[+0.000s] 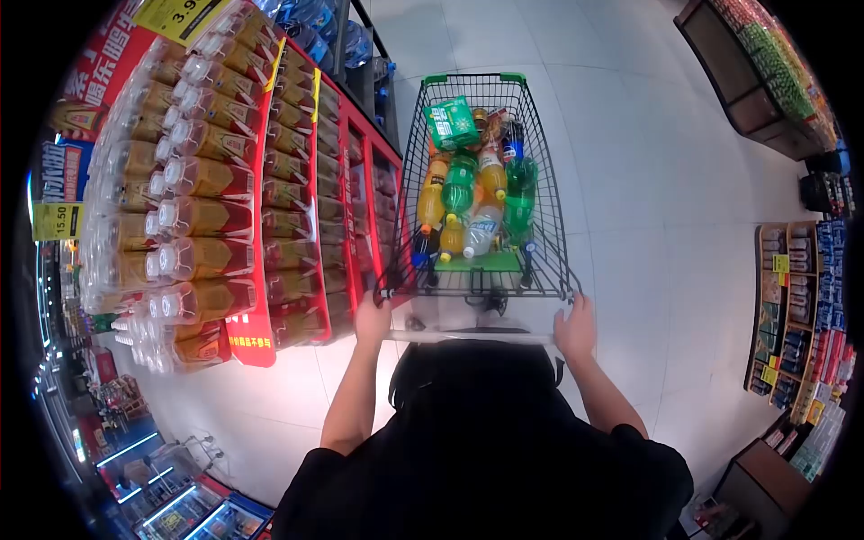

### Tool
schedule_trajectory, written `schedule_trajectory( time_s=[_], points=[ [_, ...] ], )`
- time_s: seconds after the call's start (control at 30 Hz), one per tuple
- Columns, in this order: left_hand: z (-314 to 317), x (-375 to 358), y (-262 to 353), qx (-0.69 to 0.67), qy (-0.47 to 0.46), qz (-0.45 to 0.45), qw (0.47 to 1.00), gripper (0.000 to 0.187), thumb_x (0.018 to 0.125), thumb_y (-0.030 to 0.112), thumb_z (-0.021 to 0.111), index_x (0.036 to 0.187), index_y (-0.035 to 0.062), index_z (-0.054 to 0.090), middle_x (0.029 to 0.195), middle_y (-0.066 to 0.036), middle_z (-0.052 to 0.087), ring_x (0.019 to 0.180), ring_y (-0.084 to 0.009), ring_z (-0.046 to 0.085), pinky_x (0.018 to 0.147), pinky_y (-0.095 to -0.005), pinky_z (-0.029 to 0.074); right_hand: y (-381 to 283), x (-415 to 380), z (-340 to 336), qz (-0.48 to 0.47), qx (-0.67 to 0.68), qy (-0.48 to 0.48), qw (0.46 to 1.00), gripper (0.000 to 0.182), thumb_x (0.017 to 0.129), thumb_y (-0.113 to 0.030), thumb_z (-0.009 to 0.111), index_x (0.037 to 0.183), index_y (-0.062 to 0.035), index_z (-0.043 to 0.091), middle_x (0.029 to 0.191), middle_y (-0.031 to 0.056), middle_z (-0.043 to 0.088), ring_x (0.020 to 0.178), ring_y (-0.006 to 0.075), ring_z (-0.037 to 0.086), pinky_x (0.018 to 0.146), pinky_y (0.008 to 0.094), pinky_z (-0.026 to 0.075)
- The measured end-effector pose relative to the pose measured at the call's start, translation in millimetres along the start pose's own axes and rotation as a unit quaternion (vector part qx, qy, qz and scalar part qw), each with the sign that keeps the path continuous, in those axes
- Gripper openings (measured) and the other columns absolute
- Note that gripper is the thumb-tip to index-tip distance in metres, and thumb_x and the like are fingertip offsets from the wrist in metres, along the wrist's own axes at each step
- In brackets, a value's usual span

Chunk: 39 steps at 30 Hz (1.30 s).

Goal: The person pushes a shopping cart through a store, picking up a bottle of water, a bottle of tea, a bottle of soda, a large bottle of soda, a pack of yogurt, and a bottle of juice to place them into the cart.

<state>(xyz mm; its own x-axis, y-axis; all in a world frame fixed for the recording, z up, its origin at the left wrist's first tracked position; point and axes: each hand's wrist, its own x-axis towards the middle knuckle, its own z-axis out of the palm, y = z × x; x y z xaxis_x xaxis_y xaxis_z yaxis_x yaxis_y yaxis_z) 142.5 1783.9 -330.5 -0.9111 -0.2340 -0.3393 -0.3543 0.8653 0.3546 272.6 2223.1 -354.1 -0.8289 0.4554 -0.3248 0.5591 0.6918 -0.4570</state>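
A wire shopping cart (549, 193) with green corner pieces stands in front of me. My left hand (373, 319) is closed on the cart at its near left corner. At the near right corner, my right hand (574, 328) grips the cart too, with its fingers partly hidden. The pale handle bar (477, 337) runs between both hands. Inside lie a green package (453, 123), green soda bottles (460, 183), orange drink bottles (432, 196), a clear bottle (484, 231) and a dark bottle with a blue label (513, 141).
Close on the left rises a red display rack (264, 243) stacked with large bottles of yellowish-brown liquid (209, 176). Blue-tinted water bottles (310, 31) stand beyond it. Shelves of goods (785, 310) line the right side. A bin of packaged goods (765, 72) is at the far right. Pale tiles (630, 180) cover the floor.
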Motion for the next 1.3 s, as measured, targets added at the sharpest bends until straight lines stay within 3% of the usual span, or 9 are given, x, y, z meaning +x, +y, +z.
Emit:
schedule_trajectory(
  time_s=[0.07, 0.53, 0.63, 0.73, 0.83, 0.87, 1.0, 1.17, 1.3],
  points=[
    [6.8, 7.0, 6.0, 0.033, 0.035, 0.003, 0.999, 0.031, 0.092, 0.025, 0.064, 0.114, 0.0036, 0.068, 0.098, -0.025, 0.074, 0.095, -0.0449, 0.071, 0.085, -0.053, 0.055, 0.6, 17.5, -4.5, 0.004, -0.001, 0.001, 1.0, 0.056, 0.093, -0.026, 0.064, 0.143, -0.0064, 0.052, 0.139, 0.0175, 0.055, 0.122, 0.0396, 0.06, 0.096, 0.0495, 0.053],
    [16.2, 110.5, 117.3, 0.008, 0.003, -0.051, 0.999, 0.038, 0.095, 0.033, 0.058, 0.109, 0.0018, 0.074, 0.102, -0.027, 0.073, 0.103, -0.0454, 0.07, 0.093, -0.0531, 0.053, -23.0, 161.9, -37.2, 0.017, -0.035, 0.051, 0.998, 0.042, 0.093, -0.026, 0.063, 0.133, -0.0107, 0.064, 0.12, 0.0133, 0.064, 0.109, 0.0342, 0.066, 0.09, 0.0478, 0.054],
    [24.7, 155.3, 123.8, -0.009, 0.009, 0.0, 1.0, 0.044, 0.096, 0.036, 0.056, 0.103, -0.0033, 0.074, 0.095, -0.027, 0.074, 0.096, -0.0453, 0.072, 0.089, -0.053, 0.055, -28.7, 195.6, -31.8, 0.011, -0.016, 0.068, 0.997, 0.042, 0.092, -0.024, 0.063, 0.132, -0.0106, 0.064, 0.119, 0.0144, 0.064, 0.11, 0.0355, 0.065, 0.091, 0.0478, 0.054],
    [11.5, 187.6, 157.0, -0.126, -0.084, -0.112, 0.982, 0.051, 0.095, 0.037, 0.053, 0.086, -0.0089, 0.072, 0.078, -0.025, 0.073, 0.078, -0.0424, 0.074, 0.077, -0.049, 0.058, -40.2, 226.5, -32.3, 0.014, -0.008, 0.066, 0.998, 0.042, 0.091, -0.022, 0.063, 0.132, -0.0102, 0.064, 0.12, 0.0153, 0.063, 0.111, 0.0362, 0.064, 0.092, 0.0476, 0.054],
    [17.3, 239.1, 162.0, -0.147, -0.158, -0.149, 0.965, 0.053, 0.095, 0.042, 0.053, 0.084, -0.0058, 0.073, 0.076, -0.021, 0.074, 0.082, -0.0391, 0.075, 0.08, -0.0477, 0.058, -51.8, 255.6, -32.8, 0.021, -0.016, 0.052, 0.998, 0.044, 0.09, -0.02, 0.063, 0.133, -0.01, 0.062, 0.123, 0.0155, 0.062, 0.112, 0.0363, 0.064, 0.093, 0.0478, 0.053],
    [17.8, 258.5, 161.7, -0.056, -0.178, -0.08, 0.979, 0.056, 0.095, 0.047, 0.053, 0.092, -0.0042, 0.076, 0.088, -0.023, 0.076, 0.094, -0.0388, 0.075, 0.088, -0.0476, 0.056, -56.2, 266.6, -33.2, 0.016, -0.018, 0.057, 0.998, 0.044, 0.09, -0.02, 0.063, 0.133, -0.01, 0.062, 0.123, 0.0155, 0.062, 0.112, 0.0363, 0.064, 0.093, 0.0478, 0.053],
    [15.4, 297.7, 189.7, -0.009, -0.133, -0.078, 0.988, 0.064, 0.096, 0.053, 0.053, 0.11, -0.0059, 0.074, 0.115, -0.035, 0.069, 0.113, -0.0478, 0.067, 0.096, -0.0485, 0.053, -67.7, 312.1, -24.6, 0.052, -0.008, 0.037, 0.998, 0.044, 0.092, -0.022, 0.064, 0.134, -0.0106, 0.059, 0.125, 0.0159, 0.063, 0.114, 0.0367, 0.065, 0.094, 0.0482, 0.054],
    [19.0, 359.8, 220.0, -0.075, -0.165, -0.053, 0.982, 0.066, 0.095, 0.054, 0.056, 0.109, -0.0084, 0.071, 0.11, -0.035, 0.07, 0.111, -0.0473, 0.068, 0.093, -0.0498, 0.052, -95.3, 360.5, -34.8, 0.084, -0.019, 0.035, 0.996, 0.045, 0.091, -0.022, 0.064, 0.135, -0.0124, 0.059, 0.126, 0.0139, 0.063, 0.114, 0.0355, 0.065, 0.093, 0.0482, 0.054],
    [21.8, 410.4, 244.5, -0.113, -0.131, -0.059, 0.983, 0.056, 0.09, 0.047, 0.062, 0.097, -0.0077, 0.073, 0.091, -0.028, 0.072, 0.091, -0.0378, 0.071, 0.081, -0.0469, 0.051, -118.1, 409.2, -42.2, 0.109, -0.018, 0.028, 0.993, 0.045, 0.092, -0.023, 0.063, 0.135, -0.0133, 0.059, 0.128, 0.013, 0.062, 0.114, 0.0352, 0.065, 0.094, 0.0479, 0.053]
  ],
)
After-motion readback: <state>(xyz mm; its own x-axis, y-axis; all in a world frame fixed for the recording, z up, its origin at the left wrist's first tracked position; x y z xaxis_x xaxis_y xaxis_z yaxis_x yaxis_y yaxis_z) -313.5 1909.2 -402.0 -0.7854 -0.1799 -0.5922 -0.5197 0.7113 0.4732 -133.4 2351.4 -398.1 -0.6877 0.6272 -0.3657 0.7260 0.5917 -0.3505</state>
